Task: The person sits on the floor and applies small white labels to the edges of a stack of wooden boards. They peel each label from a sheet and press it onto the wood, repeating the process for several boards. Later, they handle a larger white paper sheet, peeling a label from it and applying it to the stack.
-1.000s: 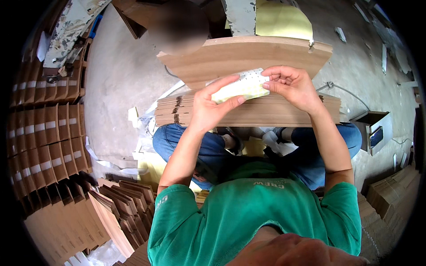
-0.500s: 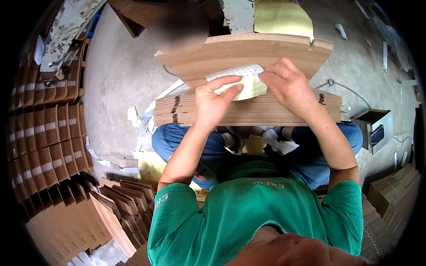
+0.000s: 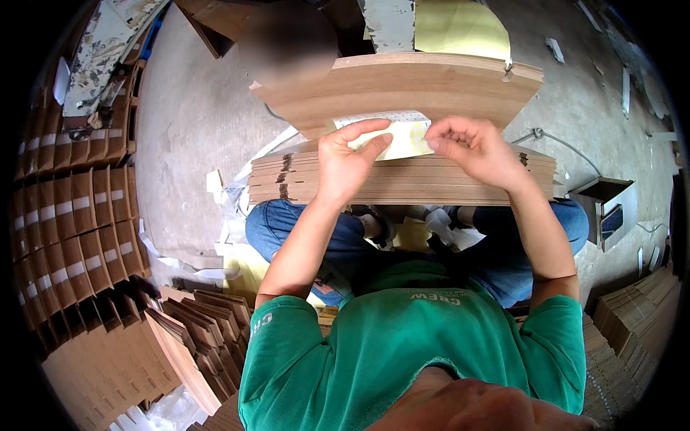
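A thin sticker sheet [image 3: 408, 143], white and pale yellow with rows of small marks, is held up above a stack of wood-grain boards [image 3: 424, 183]. My left hand [image 3: 346, 159] pinches the sheet's left side between thumb and fingers. At its right edge, my right hand [image 3: 480, 149] has thumb and fingertips pressed together on the sheet. Whether a single sticker is between those fingertips is too small to tell. The boards lie across my knees, edges toward me, with dark marks near both ends. Behind them leans a wider wood-grain board [image 3: 402, 82].
Divided brown racks [image 3: 79, 208] line the left side. Loose brown panels [image 3: 208, 327] stand at lower left. A metal box [image 3: 607, 208] and a cable [image 3: 575, 152] lie on the concrete floor at right. More stacked boards [image 3: 636, 309] are at lower right. Yellow paper [image 3: 460, 32] is beyond the boards.
My right hand has come down slightly toward me, its fingers turned at the sheet's right edge. The sheet's raised, curled right part now lies lower and flatter. My left hand has barely moved.
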### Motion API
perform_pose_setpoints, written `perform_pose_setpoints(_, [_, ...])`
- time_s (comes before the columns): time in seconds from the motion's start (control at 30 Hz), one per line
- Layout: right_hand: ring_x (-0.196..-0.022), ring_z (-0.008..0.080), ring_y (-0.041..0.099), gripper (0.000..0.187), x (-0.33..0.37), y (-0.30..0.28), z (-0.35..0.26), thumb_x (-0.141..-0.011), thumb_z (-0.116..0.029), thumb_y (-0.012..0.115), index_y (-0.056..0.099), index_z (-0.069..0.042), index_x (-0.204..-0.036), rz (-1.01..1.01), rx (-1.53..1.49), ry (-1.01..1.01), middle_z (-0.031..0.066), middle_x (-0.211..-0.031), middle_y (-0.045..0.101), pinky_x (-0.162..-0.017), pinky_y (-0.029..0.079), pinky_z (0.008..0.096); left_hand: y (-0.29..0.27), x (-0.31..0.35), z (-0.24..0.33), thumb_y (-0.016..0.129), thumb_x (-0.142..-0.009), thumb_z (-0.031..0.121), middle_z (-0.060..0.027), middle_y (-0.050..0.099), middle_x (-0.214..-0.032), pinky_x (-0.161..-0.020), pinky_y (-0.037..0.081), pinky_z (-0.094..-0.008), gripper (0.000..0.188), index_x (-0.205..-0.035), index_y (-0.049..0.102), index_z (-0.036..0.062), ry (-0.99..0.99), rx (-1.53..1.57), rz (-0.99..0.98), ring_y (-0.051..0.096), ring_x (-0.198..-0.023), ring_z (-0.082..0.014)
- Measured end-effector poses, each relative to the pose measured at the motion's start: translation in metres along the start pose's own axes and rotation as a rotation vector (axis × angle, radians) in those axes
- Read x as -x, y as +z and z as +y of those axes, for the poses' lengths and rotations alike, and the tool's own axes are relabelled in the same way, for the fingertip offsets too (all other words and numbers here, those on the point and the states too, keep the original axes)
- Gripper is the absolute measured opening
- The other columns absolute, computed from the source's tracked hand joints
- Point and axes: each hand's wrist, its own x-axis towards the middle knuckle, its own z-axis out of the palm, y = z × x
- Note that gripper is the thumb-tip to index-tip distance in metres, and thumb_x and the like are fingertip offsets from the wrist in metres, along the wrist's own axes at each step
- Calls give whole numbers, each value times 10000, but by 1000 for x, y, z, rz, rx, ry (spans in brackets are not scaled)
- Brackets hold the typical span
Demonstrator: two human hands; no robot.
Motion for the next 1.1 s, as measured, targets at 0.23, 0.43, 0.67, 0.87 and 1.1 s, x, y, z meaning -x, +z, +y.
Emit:
perform_pose_setpoints(0.23, [-681, 38, 463, 167, -12, -12, 7, -806, -132, 597, 575, -48, -949, 96, 129, -89, -30, -778, 569, -590, 379, 170, -1, -1, -4, 687, -716, 20, -61, 644, -882, -750, 455, -220, 200, -915, 674, 39, 14, 37, -3, 570, -809, -99])
perform_pose_setpoints(0.43, [-809, 174, 527, 262, -13, -4, 4, -738, -61, 614, 538, -33, -987, 268, 721, -562, 44, -788, 599, -640, 462, 295, 0, -2, -4, 686, -717, 15, -63, 644, -887, -750, 455, -221, 198, -914, 673, 35, 6, 49, -8, 569, -810, -100])
perform_pose_setpoints(0.67, [-773, 214, 534, 260, -12, 1, 4, -718, -20, 603, 541, -35, -970, 213, 876, -649, 70, -772, 586, -655, 477, 317, -1, -3, -7, 683, -717, 10, -65, 643, -895, -749, 457, -225, 201, -917, 672, 33, -8, 45, -6, 569, -809, -100])
perform_pose_setpoints(0.87, [-760, 95, 521, 202, -15, -19, 21, -791, -17, 550, 545, -48, -990, 253, 77, -143, 11, -788, 603, -689, 435, 231, -15, -12, -20, 645, -748, 23, -65, 647, -915, -778, 446, -230, 206, -952, 662, 41, 51, -60, 77, 575, -850, -116])
perform_pose_setpoints(1.1, [-701, 38, 492, 103, -26, -132, 94, -830, -75, 546, 566, -64, -931, 674, -96, 37, -10, -779, 588, -645, 392, 173, -151, -67, -98, 531, -813, 17, -115, 643, -972, -803, 430, -240, 202, -977, 647, 40, 305, -452, 503, 597, -894, -145])
